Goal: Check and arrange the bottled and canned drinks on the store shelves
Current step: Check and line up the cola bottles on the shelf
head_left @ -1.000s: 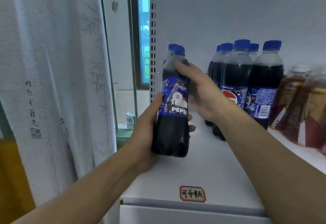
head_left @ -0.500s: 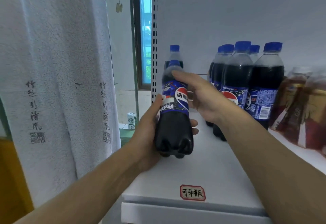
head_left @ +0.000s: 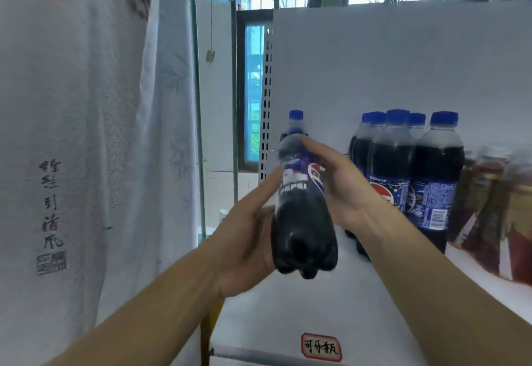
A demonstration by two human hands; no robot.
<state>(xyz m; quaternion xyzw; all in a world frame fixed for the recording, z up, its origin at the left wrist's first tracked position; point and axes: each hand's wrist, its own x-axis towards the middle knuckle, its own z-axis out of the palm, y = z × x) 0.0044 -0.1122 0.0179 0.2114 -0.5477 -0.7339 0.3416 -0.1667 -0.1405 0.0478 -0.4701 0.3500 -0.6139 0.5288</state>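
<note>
Cola bottle (head_left: 302, 221) tilted, label blurred — cap unclear

Pepsi bottle (head_left: 302, 207): formerly upright on shelf (head_left: 316, 308); now raised, tilted base-forward between left hand (head_left: 247, 239) and right hand (head_left: 342, 190); label rotated.

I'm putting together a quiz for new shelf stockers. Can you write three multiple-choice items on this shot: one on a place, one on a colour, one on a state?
1. Where do the standing Pepsi bottles sit relative to the held Pepsi bottle?
A. left
B. right
C. below

2. What colour are their caps?
A. red
B. blue
C. white

3. The held Pepsi bottle is:
A. upright among the others
B. raised and tilted in both hands
C. lying on its side

Answers:
1 B, they cluster to its right.
2 B, every cap shows blue.
3 B, the left hand and right hand hold it tilted, base clear of the shelf.
</note>
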